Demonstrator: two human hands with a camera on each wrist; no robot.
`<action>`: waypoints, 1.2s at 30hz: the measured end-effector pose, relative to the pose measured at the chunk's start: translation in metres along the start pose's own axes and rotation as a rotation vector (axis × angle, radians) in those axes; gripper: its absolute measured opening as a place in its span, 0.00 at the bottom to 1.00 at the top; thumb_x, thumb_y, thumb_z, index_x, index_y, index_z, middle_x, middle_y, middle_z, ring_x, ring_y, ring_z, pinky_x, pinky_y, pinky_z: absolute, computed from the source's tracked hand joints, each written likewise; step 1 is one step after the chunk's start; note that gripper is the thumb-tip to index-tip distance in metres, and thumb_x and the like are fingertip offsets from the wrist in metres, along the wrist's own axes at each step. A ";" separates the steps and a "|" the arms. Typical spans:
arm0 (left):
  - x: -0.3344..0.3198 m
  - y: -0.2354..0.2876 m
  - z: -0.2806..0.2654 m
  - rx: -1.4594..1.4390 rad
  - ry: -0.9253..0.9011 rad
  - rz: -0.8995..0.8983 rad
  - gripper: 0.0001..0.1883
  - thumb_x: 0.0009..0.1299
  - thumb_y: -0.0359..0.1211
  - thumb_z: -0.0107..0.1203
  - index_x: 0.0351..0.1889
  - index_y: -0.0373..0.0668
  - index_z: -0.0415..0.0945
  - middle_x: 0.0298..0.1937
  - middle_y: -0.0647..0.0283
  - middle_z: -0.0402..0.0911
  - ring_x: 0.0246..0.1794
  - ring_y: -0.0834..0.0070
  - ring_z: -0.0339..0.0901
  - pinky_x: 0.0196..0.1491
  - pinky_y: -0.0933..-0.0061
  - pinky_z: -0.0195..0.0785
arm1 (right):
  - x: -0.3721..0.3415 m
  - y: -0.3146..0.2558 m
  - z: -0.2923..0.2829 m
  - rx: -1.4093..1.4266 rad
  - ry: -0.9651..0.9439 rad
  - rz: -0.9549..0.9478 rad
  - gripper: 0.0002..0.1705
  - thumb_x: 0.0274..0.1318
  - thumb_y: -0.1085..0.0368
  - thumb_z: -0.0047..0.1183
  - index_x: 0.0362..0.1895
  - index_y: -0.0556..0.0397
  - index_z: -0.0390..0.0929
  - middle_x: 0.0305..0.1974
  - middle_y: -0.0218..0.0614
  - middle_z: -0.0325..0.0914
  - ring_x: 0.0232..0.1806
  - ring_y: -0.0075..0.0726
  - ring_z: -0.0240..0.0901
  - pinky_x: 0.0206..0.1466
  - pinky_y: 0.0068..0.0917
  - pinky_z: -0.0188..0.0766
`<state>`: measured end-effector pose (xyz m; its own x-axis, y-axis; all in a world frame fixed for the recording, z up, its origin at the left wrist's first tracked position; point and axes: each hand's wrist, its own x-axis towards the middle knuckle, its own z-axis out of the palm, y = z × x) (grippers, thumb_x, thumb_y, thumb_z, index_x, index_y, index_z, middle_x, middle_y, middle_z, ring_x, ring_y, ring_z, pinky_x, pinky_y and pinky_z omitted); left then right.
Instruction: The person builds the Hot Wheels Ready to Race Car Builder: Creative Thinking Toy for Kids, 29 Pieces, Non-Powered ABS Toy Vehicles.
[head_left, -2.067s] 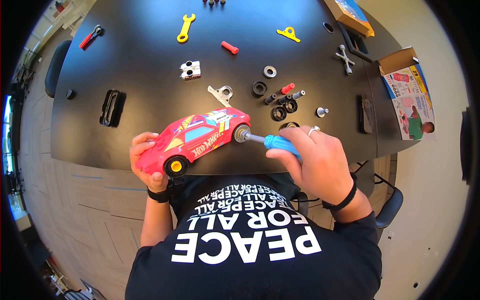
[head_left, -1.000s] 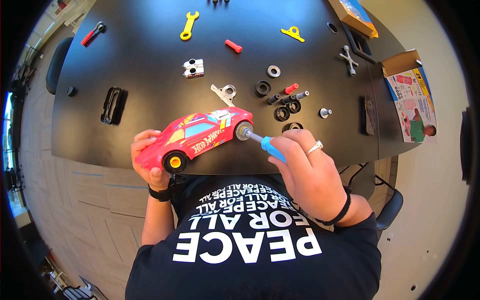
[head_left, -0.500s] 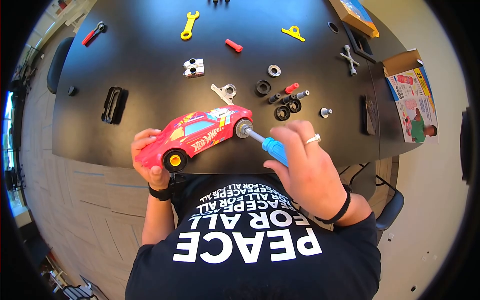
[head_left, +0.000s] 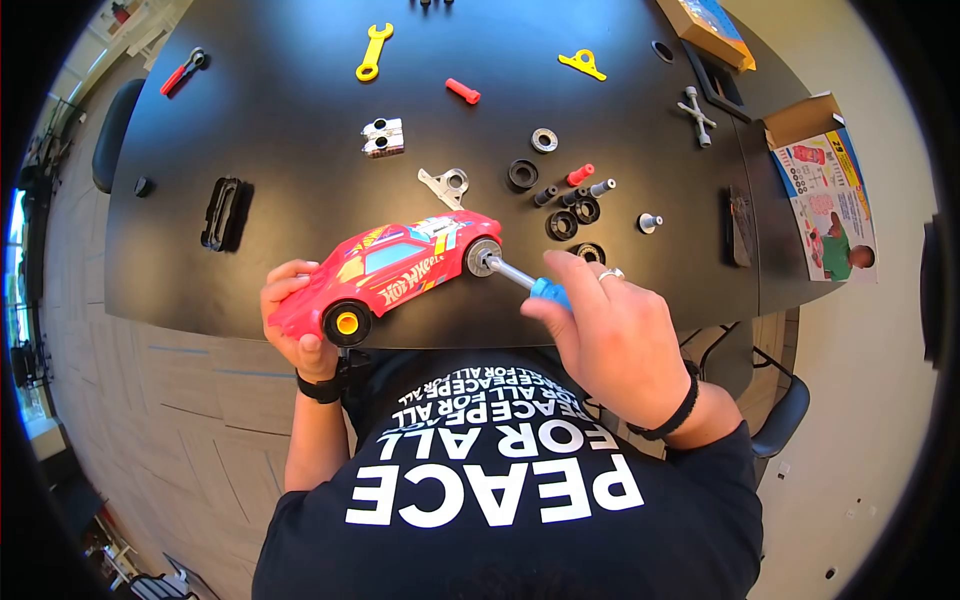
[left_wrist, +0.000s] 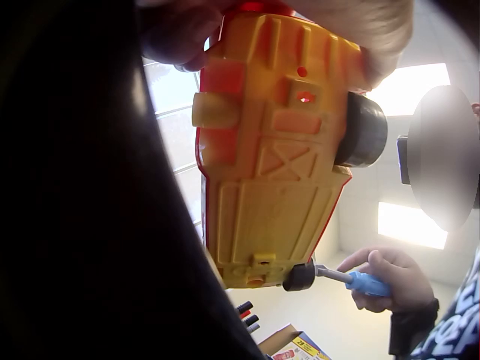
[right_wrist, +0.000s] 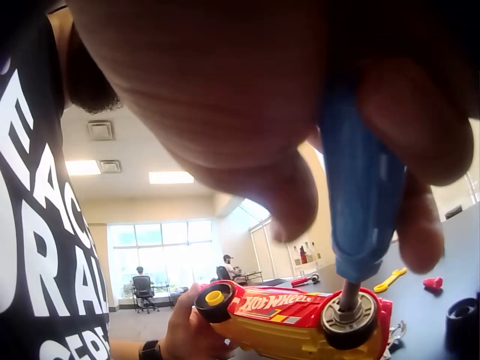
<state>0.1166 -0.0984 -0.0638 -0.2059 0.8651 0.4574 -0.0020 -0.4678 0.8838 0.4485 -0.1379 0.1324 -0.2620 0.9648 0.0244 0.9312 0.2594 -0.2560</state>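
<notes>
My left hand [head_left: 298, 325] grips the end of a red toy car [head_left: 400, 265] with "Hot Wheels" lettering, holding it over the table's near edge. Its yellow underside [left_wrist: 274, 195] faces the left wrist view. The wheel nearest that hand has a yellow hub [head_left: 347, 323]; the other wheel on this side shows a grey hub [right_wrist: 349, 313]. My right hand [head_left: 625, 335] holds a blue-handled screwdriver [right_wrist: 360, 195], whose metal shaft [head_left: 512, 272] ends at the grey hub. Fingers cover much of the handle in the head view.
Beyond the car lie a silver bracket [head_left: 446, 187], a chrome engine block [head_left: 382, 138], a red bolt [head_left: 462, 91] and a yellow wrench [head_left: 374, 52]. Several loose tyres and pegs [head_left: 573, 205] lie to the right. A cross wrench [head_left: 696, 117] and an opened box [head_left: 820, 190] are farther right.
My right hand has turned on the screwdriver and shifted slightly, its fingers now farther over the handle. The shaft stays at the grey hub. My left hand and the car have barely moved.
</notes>
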 end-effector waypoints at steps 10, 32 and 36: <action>0.000 -0.001 0.000 0.010 0.009 -0.007 0.47 0.68 0.74 0.67 0.57 0.36 0.77 0.61 0.44 0.79 0.62 0.58 0.80 0.68 0.56 0.76 | 0.000 0.030 0.003 0.147 0.011 -0.049 0.14 0.71 0.65 0.65 0.56 0.53 0.80 0.43 0.46 0.82 0.44 0.54 0.83 0.47 0.46 0.79; 0.006 -0.001 0.003 -0.059 -0.035 -0.101 0.46 0.68 0.70 0.72 0.58 0.33 0.78 0.62 0.44 0.81 0.62 0.58 0.81 0.68 0.57 0.74 | -0.009 0.107 0.093 0.325 0.170 0.268 0.31 0.53 0.66 0.80 0.61 0.53 0.84 0.57 0.44 0.82 0.57 0.59 0.82 0.59 0.46 0.80; 0.006 -0.004 0.000 -0.047 -0.046 -0.087 0.45 0.70 0.70 0.69 0.58 0.33 0.78 0.63 0.44 0.81 0.64 0.57 0.81 0.70 0.55 0.74 | -0.005 0.114 0.081 0.278 0.254 0.307 0.26 0.57 0.63 0.79 0.58 0.54 0.86 0.54 0.46 0.84 0.52 0.59 0.83 0.56 0.46 0.80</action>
<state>0.1154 -0.0915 -0.0647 -0.1581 0.9097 0.3839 -0.0639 -0.3974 0.9154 0.5348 -0.1164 0.0246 0.1167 0.9841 0.1341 0.8439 -0.0270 -0.5359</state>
